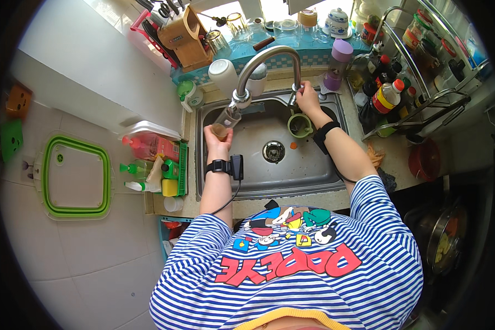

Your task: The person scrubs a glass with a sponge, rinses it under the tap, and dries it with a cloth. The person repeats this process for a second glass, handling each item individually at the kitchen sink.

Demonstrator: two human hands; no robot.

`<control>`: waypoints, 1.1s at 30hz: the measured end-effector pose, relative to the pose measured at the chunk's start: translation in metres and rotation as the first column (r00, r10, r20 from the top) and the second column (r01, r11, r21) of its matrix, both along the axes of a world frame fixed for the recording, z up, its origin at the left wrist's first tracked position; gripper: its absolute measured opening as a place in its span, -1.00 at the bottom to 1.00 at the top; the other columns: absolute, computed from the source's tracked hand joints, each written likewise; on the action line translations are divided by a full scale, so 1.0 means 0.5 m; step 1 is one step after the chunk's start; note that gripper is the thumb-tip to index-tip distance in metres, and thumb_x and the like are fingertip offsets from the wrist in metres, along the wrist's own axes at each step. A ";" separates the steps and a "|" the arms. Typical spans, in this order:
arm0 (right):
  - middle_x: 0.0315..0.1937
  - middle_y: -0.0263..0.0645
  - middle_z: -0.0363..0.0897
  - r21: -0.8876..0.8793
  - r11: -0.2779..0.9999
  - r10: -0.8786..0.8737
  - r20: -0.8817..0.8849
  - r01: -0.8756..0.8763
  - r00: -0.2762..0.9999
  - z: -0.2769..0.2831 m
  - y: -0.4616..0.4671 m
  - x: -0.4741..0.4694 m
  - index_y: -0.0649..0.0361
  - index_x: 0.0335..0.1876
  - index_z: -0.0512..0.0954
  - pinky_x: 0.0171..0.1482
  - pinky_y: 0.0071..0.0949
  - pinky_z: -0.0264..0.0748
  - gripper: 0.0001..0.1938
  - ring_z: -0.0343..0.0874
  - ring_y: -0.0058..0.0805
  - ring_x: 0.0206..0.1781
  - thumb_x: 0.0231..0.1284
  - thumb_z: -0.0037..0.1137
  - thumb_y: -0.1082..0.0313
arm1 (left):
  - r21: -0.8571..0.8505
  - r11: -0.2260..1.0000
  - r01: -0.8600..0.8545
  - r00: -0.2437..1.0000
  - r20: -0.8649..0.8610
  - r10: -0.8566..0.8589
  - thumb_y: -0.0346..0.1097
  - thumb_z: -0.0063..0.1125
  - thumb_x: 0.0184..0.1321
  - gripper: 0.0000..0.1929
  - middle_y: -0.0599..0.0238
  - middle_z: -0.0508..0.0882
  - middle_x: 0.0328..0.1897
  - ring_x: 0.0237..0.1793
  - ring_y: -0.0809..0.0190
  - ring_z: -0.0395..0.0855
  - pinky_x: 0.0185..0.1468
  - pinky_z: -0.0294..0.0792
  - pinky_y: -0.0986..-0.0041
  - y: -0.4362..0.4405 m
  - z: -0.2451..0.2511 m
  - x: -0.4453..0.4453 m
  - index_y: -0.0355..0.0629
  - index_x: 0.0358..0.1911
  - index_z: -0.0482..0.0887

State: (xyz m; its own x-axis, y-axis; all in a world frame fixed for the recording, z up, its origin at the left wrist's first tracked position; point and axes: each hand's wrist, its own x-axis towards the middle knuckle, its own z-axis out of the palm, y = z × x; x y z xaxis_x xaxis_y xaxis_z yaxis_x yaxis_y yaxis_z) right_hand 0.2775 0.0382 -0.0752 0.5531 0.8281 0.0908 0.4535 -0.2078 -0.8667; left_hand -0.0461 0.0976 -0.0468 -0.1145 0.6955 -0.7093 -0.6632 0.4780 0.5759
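Observation:
My left hand (218, 139) grips a clear cup (231, 117) with a brownish end, tilted below the spout of the chrome faucet (268, 53). The cup's mouth is close under the spout's round tip; whether water runs is hard to tell. At the faucet's base, my right hand (308, 99) closes around the handle, which its fingers mostly hide. Under that hand, a light green strainer cup (300, 126) sits in the stainless steel sink (247, 165). A small orange scrap (293, 145) lies near the drain strainer (273, 152).
Left of the sink stands a green basket (183, 169) with soap bottles and a yellow sponge (170, 187). Behind it are a white jar (222, 74), a purple bottle (339, 62) and a wooden knife block (185, 39). Sauce bottles (385, 99) fill a metal rack at right, near a pan (445, 239).

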 end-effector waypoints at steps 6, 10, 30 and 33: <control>-0.35 -0.06 0.70 0.157 0.988 -0.031 0.224 -0.005 0.974 -0.013 -0.035 -0.015 0.25 -0.21 0.69 -0.16 -0.33 0.60 -0.84 0.71 -0.18 -0.29 0.17 0.11 0.44 | -0.131 0.975 0.180 0.962 0.228 -0.147 -0.07 0.18 0.08 -0.57 0.11 0.54 0.03 0.01 -0.04 0.56 0.00 0.63 0.17 -0.029 -0.054 0.122 -0.11 -0.02 0.51; -0.34 -0.08 0.72 0.113 0.993 0.005 0.154 -0.023 0.988 -0.008 -0.054 -0.014 0.27 -0.21 0.70 -0.15 -0.38 0.61 -0.83 0.72 -0.23 -0.27 0.11 0.17 0.47 | -0.033 0.970 0.241 0.925 0.310 -0.220 -0.03 0.09 0.12 -0.59 0.13 0.55 0.01 -0.05 -0.03 0.59 -0.03 0.63 0.18 -0.024 -0.068 0.143 -0.11 -0.03 0.51; -0.32 0.04 0.67 0.107 0.992 -0.073 0.063 0.066 0.995 -0.019 -0.064 -0.032 0.22 -0.27 0.71 -0.08 -0.23 0.59 -0.85 0.68 -0.02 -0.20 0.13 0.15 0.40 | -0.088 0.953 0.290 0.849 0.484 -0.214 -0.08 0.09 0.11 -0.55 0.01 0.54 -0.04 -0.13 -0.06 0.63 -0.11 0.67 0.22 -0.012 -0.083 0.128 -0.25 -0.02 0.47; -0.32 0.02 0.68 0.115 0.991 -0.077 0.033 0.073 0.996 -0.021 -0.066 -0.033 0.22 -0.28 0.71 -0.08 -0.23 0.59 -0.85 0.68 -0.03 -0.20 0.14 0.14 0.40 | -0.113 0.944 0.310 0.827 0.522 -0.209 -0.09 0.08 0.11 -0.55 0.03 0.55 -0.04 -0.14 -0.05 0.63 -0.11 0.66 0.21 -0.009 -0.084 0.121 -0.24 -0.01 0.46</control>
